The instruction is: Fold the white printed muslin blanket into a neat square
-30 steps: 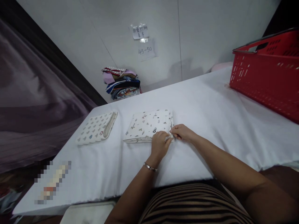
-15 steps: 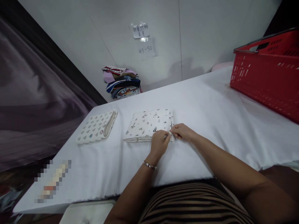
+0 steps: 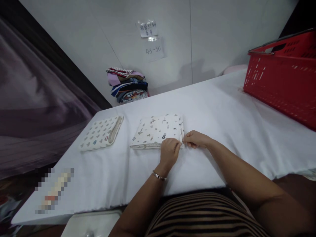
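A folded white blanket (image 3: 155,130) with a print of palm trees and small figures lies flat in the middle of the table. Its near right corner is pinched by my left hand (image 3: 170,149), whose fingers are closed on the layered edge. Just beyond that corner, my right hand (image 3: 196,139) is closed too, fingertips pressed together at the blanket's right edge. What exactly lies between the right fingertips is too small to make out. To the left rests another folded white blanket (image 3: 100,133), patterned with grey-brown shapes.
A red plastic basket (image 3: 281,79) stands on the right of the white-covered table (image 3: 209,108). Behind the table's far edge a pile of folded fabrics (image 3: 128,85) sits against the wall. A blurred-out item (image 3: 56,191) lies at the near left, and a dark curtain (image 3: 37,115) hangs at the left.
My right hand has moved slightly right, away from my left hand. The loose strip along the blanket's right edge now lies narrower. My left hand stays at the corner.
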### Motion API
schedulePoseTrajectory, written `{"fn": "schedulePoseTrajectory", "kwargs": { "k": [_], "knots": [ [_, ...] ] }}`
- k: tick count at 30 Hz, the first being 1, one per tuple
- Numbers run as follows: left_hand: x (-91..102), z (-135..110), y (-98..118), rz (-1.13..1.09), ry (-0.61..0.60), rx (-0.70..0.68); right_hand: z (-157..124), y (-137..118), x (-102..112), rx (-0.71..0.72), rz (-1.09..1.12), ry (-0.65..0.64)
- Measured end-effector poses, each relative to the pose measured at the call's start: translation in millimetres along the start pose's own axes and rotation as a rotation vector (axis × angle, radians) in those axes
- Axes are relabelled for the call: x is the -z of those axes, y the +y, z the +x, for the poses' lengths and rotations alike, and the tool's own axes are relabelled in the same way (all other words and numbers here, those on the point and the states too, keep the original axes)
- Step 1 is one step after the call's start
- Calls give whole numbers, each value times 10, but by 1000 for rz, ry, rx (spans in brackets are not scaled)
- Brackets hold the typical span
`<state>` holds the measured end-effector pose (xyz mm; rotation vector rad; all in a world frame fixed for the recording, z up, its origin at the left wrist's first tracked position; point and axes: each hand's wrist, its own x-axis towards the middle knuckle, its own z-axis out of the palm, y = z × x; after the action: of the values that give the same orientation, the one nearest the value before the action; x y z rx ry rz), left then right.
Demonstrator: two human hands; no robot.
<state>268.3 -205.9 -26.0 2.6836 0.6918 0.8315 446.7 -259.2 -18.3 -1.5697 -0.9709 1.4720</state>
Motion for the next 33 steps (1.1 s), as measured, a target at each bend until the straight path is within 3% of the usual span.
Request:
{"fn": "schedulePoseTrajectory", "kwargs": {
  "k": [5,18,26,33],
  "knots": [
    [-6,-20,11,71,-54,-39,-26,-50,-58,4,23,38],
    [-27,-12,17,59,-66,35,-18,-60,-82,12,32,88],
    [-29,-9,28,36,-31,62,-18,-55,-88,62,84,52],
    [-3,9,33,-68,15,112,-27,1,91,32,0,-24]
  ]
}}
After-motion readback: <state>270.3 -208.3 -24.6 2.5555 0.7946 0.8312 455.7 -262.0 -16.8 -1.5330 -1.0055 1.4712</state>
